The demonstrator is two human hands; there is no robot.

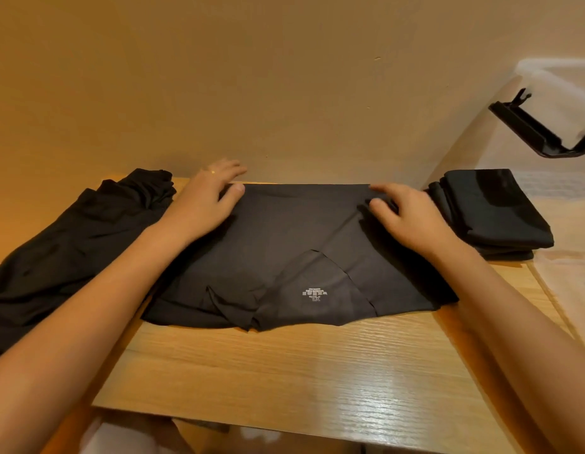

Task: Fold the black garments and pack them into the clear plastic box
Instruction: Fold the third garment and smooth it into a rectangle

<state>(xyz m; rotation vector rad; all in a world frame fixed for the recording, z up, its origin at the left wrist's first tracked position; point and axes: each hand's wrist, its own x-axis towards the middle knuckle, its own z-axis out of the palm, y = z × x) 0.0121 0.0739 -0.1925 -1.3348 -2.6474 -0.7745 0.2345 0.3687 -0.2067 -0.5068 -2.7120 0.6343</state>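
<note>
A black garment [294, 244] lies spread flat in the middle of the wooden table [284, 371], a pale XL print near its front edge. My left hand [206, 201] rests flat on its far left corner, fingers straight. My right hand [406, 214] presses on its far right corner, fingertips bunching a small fold of cloth. A stack of folded black garments [494, 211] sits inside the clear plastic box [547, 77] at the right.
A loose heap of unfolded black garments [71, 244] covers the table's left end. The box's black latch handle [540, 132] sticks out at the upper right. A tan wall stands right behind the table. The table's front half is bare wood.
</note>
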